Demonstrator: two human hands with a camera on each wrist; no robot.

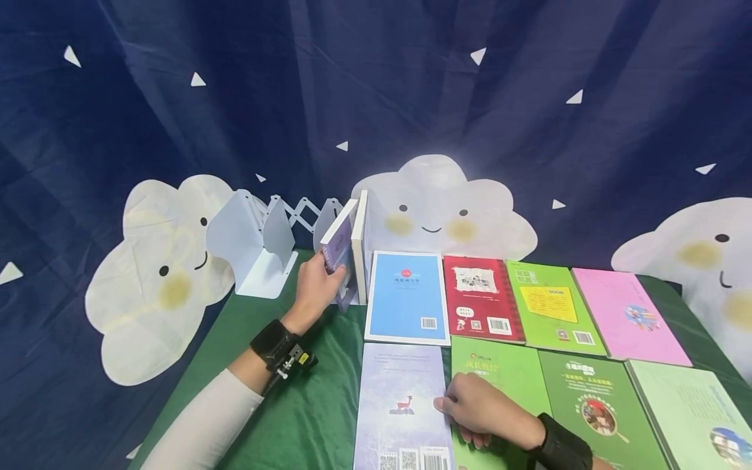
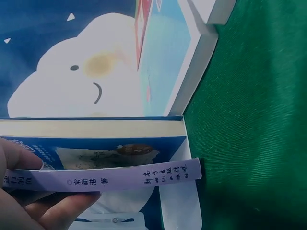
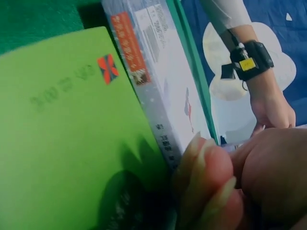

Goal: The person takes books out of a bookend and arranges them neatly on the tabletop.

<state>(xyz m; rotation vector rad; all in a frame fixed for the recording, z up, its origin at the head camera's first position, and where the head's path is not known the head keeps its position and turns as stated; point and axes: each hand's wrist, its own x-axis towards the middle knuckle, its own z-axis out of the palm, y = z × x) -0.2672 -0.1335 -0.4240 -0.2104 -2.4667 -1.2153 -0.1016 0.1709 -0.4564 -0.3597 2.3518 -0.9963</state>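
Observation:
My left hand (image 1: 317, 284) grips a purple book (image 2: 124, 178), held upright with its spine toward me and its top leaning right. Thumb and fingers lie on opposite covers. Right beside it stands a cream-paged book (image 1: 360, 261), with a blue cover facing the purple one in the left wrist view. My right hand (image 1: 478, 408), fingers curled, is over the seam between a lilac book (image 1: 402, 385) and a bright green book (image 1: 499, 356). Its thumb overlaps the lilac book's right edge, and its fingertips are near that book's spine; I cannot tell whether they pinch it.
A white expandable bookend (image 1: 270, 274) stretches along the back left. Flat in the back row lie a blue book (image 1: 408, 300), a red book (image 1: 484, 297), a lime book (image 1: 555, 313) and a pink book (image 1: 628, 316). Two more greenish books lie at front right. A cloud-patterned curtain hangs behind.

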